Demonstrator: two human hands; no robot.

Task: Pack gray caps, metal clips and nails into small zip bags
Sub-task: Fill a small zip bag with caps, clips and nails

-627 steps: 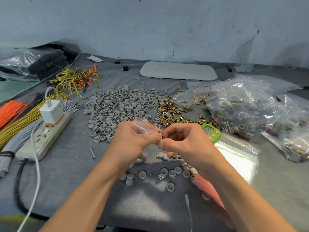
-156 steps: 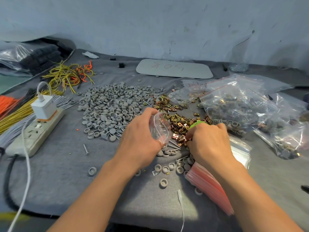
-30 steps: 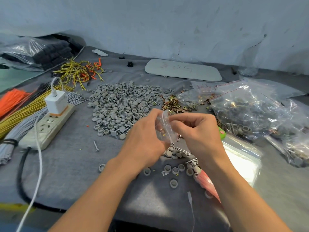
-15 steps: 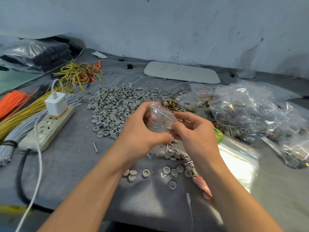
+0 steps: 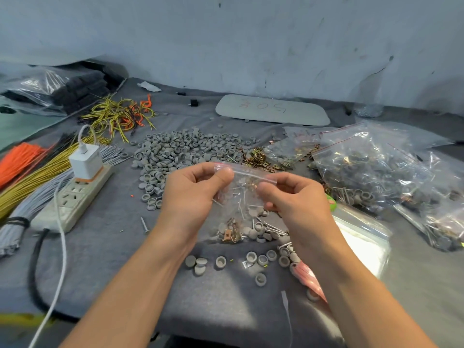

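As it is held above the surface (image 5: 113, 247), the zip bag (image 5: 241, 197) is pinched along its top by the left hand (image 5: 190, 194) and the right hand (image 5: 296, 199). Gray caps (image 5: 253, 232), metal clips (image 5: 229, 234) and nails (image 5: 242, 209) are gathered at its bottom.

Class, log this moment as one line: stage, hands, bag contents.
stage: sealing, likely | left hand: pinches zip edge | right hand: pinches zip edge | small zip bag: holds gray caps, metal clips, nails

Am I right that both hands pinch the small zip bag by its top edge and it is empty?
Not empty: the head view shows caps, clips and nails inside the small zip bag; left hand and right hand do pinch its top.
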